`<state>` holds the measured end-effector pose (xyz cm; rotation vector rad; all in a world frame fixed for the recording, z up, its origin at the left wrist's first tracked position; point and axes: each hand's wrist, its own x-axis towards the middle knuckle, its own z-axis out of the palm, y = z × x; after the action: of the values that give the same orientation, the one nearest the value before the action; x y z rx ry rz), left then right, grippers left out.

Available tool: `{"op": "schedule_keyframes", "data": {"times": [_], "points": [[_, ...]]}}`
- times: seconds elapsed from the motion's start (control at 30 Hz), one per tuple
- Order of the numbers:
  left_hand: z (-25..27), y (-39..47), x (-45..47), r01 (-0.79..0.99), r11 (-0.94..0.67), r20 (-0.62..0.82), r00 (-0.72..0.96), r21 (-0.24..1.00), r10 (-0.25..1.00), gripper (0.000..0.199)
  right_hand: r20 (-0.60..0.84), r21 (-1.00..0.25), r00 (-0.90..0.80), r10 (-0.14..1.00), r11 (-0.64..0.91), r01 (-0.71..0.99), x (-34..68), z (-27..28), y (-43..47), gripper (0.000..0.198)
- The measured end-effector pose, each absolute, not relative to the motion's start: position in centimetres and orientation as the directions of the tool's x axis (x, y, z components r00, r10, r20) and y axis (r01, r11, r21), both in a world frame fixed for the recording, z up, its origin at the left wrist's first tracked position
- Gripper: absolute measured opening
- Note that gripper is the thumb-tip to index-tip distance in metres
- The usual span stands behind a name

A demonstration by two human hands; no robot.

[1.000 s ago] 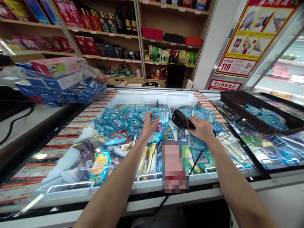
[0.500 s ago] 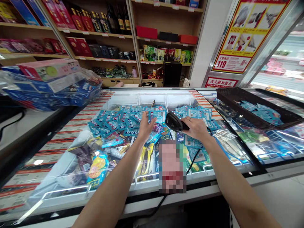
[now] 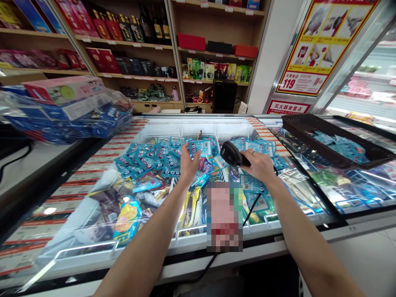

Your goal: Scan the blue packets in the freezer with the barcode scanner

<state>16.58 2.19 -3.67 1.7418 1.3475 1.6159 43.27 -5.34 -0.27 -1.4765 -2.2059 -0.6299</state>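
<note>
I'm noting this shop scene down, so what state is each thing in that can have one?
Flat blue printed packet: raised in the grip of the left hand.
Black handheld scanner: in the grip of the right hand, head toward the packet.
White glass-topped freezer: looks closed.
Loose blue packets: scattered, overlapping.
Brown plastic basket: open-topped, holding some blue packets.
Blue boxes: bundled in clear plastic.

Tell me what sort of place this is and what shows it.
Likely a shop: a glass-topped chest filled with wrapped goods, shelves of bottles and boxes behind it with small tags, and a handheld scanner in the right hand.
</note>
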Motion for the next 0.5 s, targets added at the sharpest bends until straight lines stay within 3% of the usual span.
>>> {"op": "schedule_keyframes", "data": {"times": [0.2,0.4,0.5], "points": [[-1.8,1.3,15.8,0.629,-0.464,0.654,-0.095,0.624,0.751,0.055,0.623,0.079,-0.223,0.750,0.223,0.972,44.3,-0.6,-5.1,0.038],[-1.2,0.7,14.7,0.881,-0.178,0.619,-0.153,0.438,0.770,0.050,0.635,0.057,-0.194,0.748,0.206,0.977,44.7,-0.5,-5.0,0.040],[-1.4,0.6,14.8,0.924,-0.285,0.662,0.048,0.255,0.748,0.046,0.627,0.054,-0.189,0.756,0.199,0.978,44.9,-0.5,-5.0,0.041]]}}
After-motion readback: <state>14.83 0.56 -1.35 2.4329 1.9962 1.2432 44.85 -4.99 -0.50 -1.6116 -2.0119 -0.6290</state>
